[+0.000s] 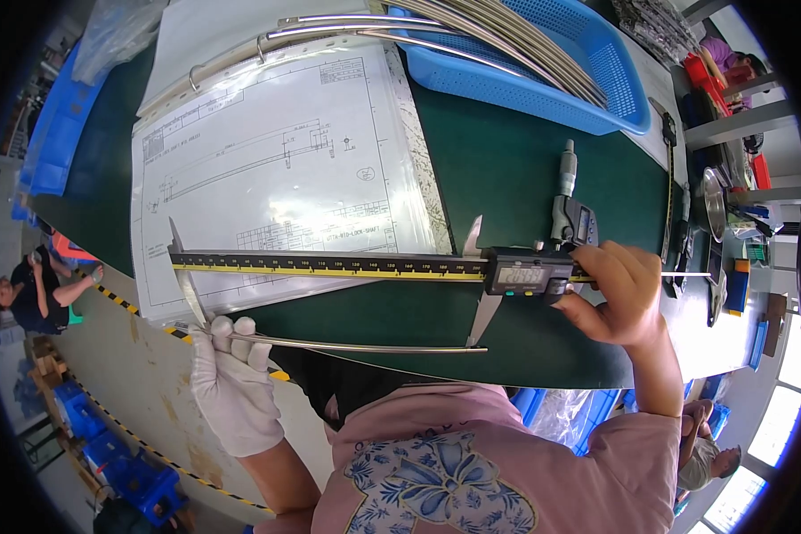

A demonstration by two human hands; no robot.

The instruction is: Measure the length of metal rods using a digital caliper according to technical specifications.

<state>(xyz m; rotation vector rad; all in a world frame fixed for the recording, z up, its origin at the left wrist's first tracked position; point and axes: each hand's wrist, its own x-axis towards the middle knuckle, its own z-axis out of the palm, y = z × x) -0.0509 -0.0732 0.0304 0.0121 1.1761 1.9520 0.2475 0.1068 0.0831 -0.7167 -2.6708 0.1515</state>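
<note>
Where left grip (pixel 234 383) pinches, the rod (pixel 374 345) extends rightward.

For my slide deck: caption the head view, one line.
Gloved left hand holds a thin rod at the jaws of a caliper, which the bare right hand grips.

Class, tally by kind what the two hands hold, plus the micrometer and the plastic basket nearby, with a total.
Black digital caliper in the bare right hand: 1
Thin silvery metal rod in the white-gloved left hand: 1
Silver-and-black digital micrometer: 1
Blue perforated plastic basket: 1
Total: 4
</note>
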